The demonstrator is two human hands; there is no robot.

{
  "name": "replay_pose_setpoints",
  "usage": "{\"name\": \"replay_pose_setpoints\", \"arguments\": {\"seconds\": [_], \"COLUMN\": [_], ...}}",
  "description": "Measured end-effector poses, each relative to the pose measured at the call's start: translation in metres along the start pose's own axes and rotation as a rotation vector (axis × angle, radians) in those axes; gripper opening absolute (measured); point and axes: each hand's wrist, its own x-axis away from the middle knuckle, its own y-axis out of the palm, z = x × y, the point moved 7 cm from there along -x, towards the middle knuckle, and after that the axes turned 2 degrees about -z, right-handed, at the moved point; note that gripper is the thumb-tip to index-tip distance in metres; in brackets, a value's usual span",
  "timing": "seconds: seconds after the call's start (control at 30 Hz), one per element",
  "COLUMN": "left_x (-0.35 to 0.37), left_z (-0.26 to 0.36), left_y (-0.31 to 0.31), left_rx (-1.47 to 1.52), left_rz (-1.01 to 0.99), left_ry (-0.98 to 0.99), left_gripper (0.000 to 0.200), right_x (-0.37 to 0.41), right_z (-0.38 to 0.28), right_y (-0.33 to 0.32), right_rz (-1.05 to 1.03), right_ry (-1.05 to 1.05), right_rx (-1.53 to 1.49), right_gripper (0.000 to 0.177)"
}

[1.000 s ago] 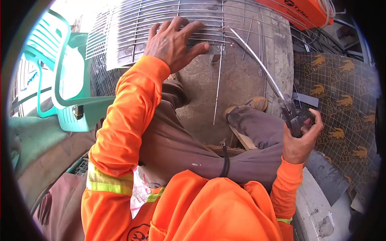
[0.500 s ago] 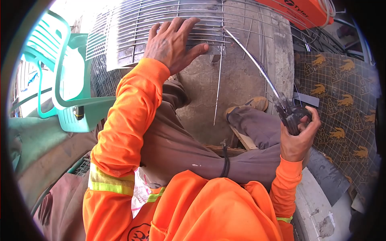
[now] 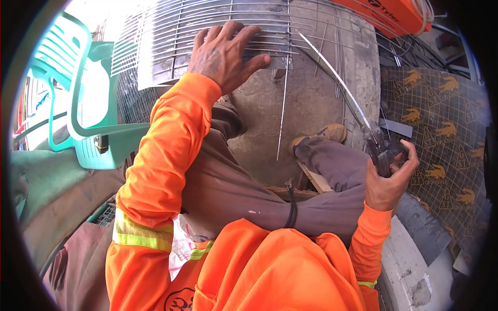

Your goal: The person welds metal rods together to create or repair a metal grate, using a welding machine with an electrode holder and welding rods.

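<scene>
My left hand [image 3: 220,58] lies on a grid of thin metal rods [image 3: 181,32], its fingers spread and the thumb pointing right. In my right hand [image 3: 390,179] is a dark welding electrode holder [image 3: 384,153], with fingers wrapped around it. A long pale welding rod [image 3: 337,82] reaches from the holder up and left, and its tip is near the grid's right part, just off the crossing rod there. That crossing rod [image 3: 283,111] hangs down past the grid's near edge. Beneath the grid lies a shiny metal sheet [image 3: 155,70].
A green plastic chair [image 3: 98,140] stands at the left. On the right is a dark printed board [image 3: 441,129] with crocodile logos. An orange Tyler machine [image 3: 386,15] sits at the top right. Several loose rods [image 3: 338,57] lie on the concrete beside the grid.
My right hand has moved slightly right and down with the electrode holder. The welding rod's tip has drawn away from the crossing rod to the right. My left hand has barely shifted.
</scene>
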Motion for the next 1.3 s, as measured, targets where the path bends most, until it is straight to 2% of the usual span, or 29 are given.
{"name": "replay_pose_setpoints", "arguments": {"seconds": [0.43,1.3], "left_x": [-0.004,-0.001], "left_z": [-0.004,-0.001], "left_y": [0.006,0.0], "left_rx": [0.063,0.019], "left_rz": [-0.053,-0.011], "left_ry": [-0.041,0.032], "left_gripper": [0.067,0.072], "right_x": [0.002,-0.002], "right_z": [0.002,-0.009], "right_y": [0.0,0.012], "right_rz": [-0.002,-0.052], "right_ry": [0.005,-0.013], "right_rx": [-0.004,0.054], "right_gripper": [0.073,0.069]}}
